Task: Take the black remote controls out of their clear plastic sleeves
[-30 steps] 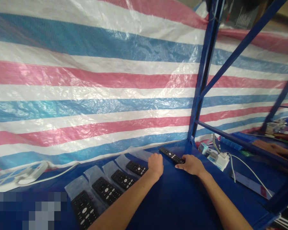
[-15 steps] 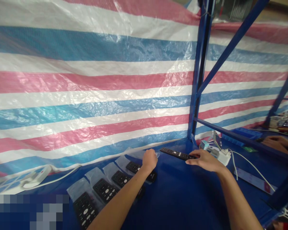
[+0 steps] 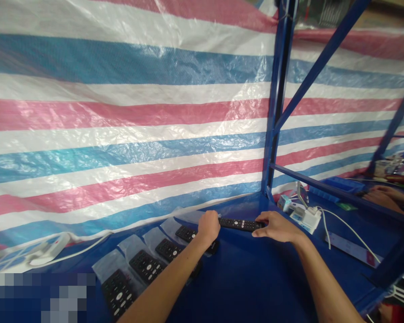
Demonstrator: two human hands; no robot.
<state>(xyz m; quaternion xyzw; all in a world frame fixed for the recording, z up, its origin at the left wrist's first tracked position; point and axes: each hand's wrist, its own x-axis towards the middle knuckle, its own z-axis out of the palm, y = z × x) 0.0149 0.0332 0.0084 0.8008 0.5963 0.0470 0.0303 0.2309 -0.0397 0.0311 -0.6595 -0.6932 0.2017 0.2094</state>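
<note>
My right hand [image 3: 276,226] grips one end of a black remote control [image 3: 240,224] between thumb and fingers, buttons facing up. The remote's other end reaches my left hand [image 3: 208,228], which is closed on a clear plastic sleeve [image 3: 189,216]; whether the tip is inside the sleeve's mouth, I cannot tell. Left of my hands, several black remotes lie in a slanting row with translucent sleeves about their far ends, among them the nearest remote [image 3: 119,292] and another remote [image 3: 148,267]. My left forearm covers parts of them.
The blue table [image 3: 249,278] backs onto a striped plastic sheet [image 3: 128,148]. A blue metal post [image 3: 272,112] rises at its back right corner. White power strip [image 3: 306,222] and cables lie at right; another white plug [image 3: 52,249] at left. Another person's hands [image 3: 385,197] show far right.
My right hand swung the remote up and outward, then brought it left so its far end meets my left hand. My left hand shifted slightly left, holding the sleeve.
</note>
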